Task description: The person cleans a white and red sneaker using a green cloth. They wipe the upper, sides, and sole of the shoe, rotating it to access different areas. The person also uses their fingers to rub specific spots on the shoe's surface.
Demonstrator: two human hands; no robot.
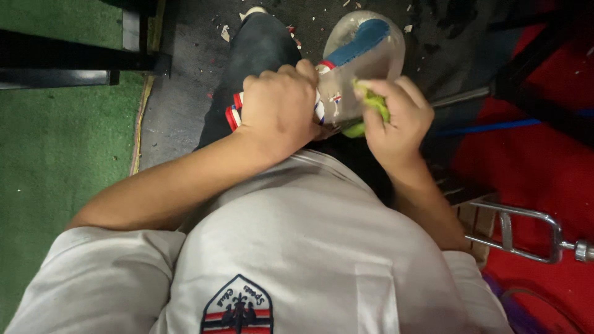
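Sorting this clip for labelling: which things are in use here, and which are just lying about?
In use:
left hand gripping the shoe
right hand pressing a green cloth on the shoe's sole

Lying about:
metal clamp
green mat
red mat
scraps on floor

shoe (pixel 365 55): lay sole-up on the person's lap, in front of the shirt (pixel 309 247). left hand (pixel 278 108): clasped over the shoe's near-left end. right hand (pixel 396 114): against the shoe's near-right edge, with a cloth (pixel 374 105) wadded between fingers and sole. trouser leg (pixel 257 55): left of the shoe, under it. mat (pixel 62 142): far left of the shoe. metal clamp (pixel 526 235): right of the shoe, nearer the person. floor scraps (pixel 226 32): beyond the shoe, to the left.
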